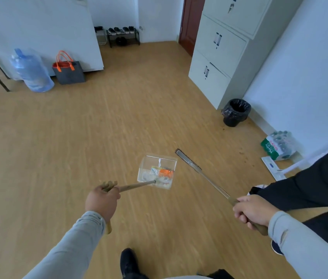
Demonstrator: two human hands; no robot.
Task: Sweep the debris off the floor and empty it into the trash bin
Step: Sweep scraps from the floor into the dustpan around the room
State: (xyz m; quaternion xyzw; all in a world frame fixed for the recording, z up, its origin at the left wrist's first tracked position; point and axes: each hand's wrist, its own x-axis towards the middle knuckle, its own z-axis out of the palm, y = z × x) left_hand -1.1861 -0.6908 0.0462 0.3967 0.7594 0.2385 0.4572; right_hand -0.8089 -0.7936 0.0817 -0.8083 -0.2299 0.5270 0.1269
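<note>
Wooden floor [118, 117], left hand [101, 202] gripping dustpan [157, 171], right hand [252, 210] gripping broom [188, 161]

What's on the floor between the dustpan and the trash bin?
In the head view, the broom head sits beside the dustpan; beyond it, bare floor to the trash bin.

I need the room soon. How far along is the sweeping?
Done: litter already lies in the clear dustpan. In hand: the left hand grips the dustpan's handle, the right hand grips the broom. Left: brown specks remain on the floor near the black-lined trash bin, and the pan is not yet emptied.
</note>
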